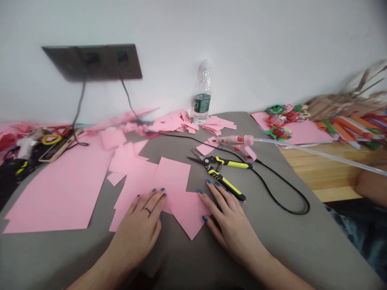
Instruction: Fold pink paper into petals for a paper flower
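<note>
My left hand (142, 221) lies flat with its fingers stretched out over pink paper pieces, a ring on one finger. A small pink paper square (191, 217) lies with one corner toward me, between my two hands. On its right edge rest the fingertips of my right hand (226, 217), which is spread out and grips nothing. Another pink paper piece (172, 173) lies just beyond the square. Past my right fingertips are black and yellow pruning shears (225, 173), their blades pointing left. A pink hot glue gun (236, 141) with a long clear glue stick (317, 155) lies behind them.
Large pink sheets (63, 189) cover the left side. A water bottle (202, 94) stands by the wall among paper scraps (172, 121). A black cord (290, 211) loops on the right. Paper flowers (281, 121) lie back right. Another person's arm (371, 187) shows at the right edge.
</note>
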### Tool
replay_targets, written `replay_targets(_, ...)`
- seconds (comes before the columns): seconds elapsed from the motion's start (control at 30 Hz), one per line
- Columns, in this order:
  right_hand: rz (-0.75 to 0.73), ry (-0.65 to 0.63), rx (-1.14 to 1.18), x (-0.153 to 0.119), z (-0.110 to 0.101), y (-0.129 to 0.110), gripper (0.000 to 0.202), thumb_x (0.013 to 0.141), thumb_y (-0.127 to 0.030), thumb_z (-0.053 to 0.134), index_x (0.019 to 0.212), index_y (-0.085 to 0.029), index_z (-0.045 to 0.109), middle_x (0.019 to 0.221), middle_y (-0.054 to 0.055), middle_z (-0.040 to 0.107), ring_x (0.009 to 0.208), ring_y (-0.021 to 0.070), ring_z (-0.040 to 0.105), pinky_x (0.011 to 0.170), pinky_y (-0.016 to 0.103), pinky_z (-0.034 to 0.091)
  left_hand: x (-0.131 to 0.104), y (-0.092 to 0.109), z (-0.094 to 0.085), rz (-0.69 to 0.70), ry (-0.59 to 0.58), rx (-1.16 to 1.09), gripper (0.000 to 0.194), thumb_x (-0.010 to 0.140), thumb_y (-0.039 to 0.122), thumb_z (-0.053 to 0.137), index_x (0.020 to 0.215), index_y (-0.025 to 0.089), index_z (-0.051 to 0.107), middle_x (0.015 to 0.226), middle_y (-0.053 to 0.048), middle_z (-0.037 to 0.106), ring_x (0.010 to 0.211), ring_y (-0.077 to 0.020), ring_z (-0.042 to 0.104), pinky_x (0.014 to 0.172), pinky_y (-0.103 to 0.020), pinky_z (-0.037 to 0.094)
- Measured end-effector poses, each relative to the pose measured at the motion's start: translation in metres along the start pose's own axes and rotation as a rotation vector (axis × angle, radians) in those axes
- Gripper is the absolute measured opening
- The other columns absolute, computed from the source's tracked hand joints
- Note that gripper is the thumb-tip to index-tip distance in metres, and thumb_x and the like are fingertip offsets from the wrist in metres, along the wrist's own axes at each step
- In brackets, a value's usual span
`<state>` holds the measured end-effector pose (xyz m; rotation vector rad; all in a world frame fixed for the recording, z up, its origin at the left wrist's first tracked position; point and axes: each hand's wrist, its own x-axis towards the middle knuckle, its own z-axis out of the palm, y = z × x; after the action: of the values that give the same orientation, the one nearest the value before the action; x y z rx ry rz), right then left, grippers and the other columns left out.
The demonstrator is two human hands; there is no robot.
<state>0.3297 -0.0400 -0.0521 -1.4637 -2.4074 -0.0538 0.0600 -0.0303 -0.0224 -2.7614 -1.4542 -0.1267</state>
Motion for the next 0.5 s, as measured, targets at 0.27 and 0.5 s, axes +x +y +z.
replay_targets(0.27,0.072,0.041,0.122,0.011,-0.005,0.000,0.032,0.094,-0.022,0.053,0.122,-0.019,0.069,0.142,0.018,0.057,0.127,0.0362,0.051,0.099,0.055,0.050,0.001,-0.001,-0.002,-0.086,0.061,0.059,0.043,0.095,0.009,0.042,0.124,0.022,0.071,0.138,-0.011,0.066,0.130,-0.0331,0.056,0.107,-0.055,0.044)
replay_targets(0.5,0.195,0.011,0.338,0.059,-0.001,-0.019,0.020,0.087,-0.011,0.063,0.102,-0.022,0.069,0.098,0.006,0.070,0.091,0.0253,0.063,0.079,0.039,0.045,0.002,0.000,-0.003,-0.074,0.055,0.062,0.042,0.096,0.009,0.044,0.125,0.023,0.070,0.136,-0.008,0.068,0.127,-0.0349,0.060,0.103,-0.057,0.047)
